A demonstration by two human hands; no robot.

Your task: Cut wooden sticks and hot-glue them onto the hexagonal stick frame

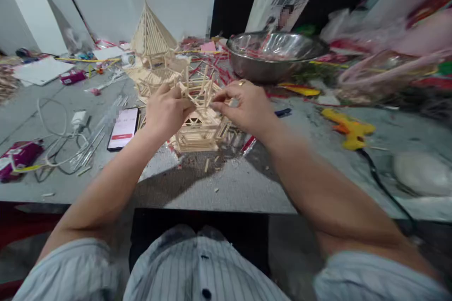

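A small building frame of pale wooden sticks [197,143] stands on the table in front of me, with railings and upright posts. My left hand [166,109] is at its upper left, fingers bent and closed around a thin wooden stick [188,94] that slants over the frame. On the other side my right hand [245,106], with a ring on one finger, pinches thumb and forefinger together beside the upright posts. What lies between those fingertips is too small to make out. Just behind is a taller stick pagoda [153,35] with a pointed roof.
A steel bowl [275,63] sits behind my right hand. A yellow glue gun [348,128] with a black cord lies to the right. At left are a phone [123,128], a white charger [79,120] with cable, and purple packs [23,157]. Stick scraps litter the front.
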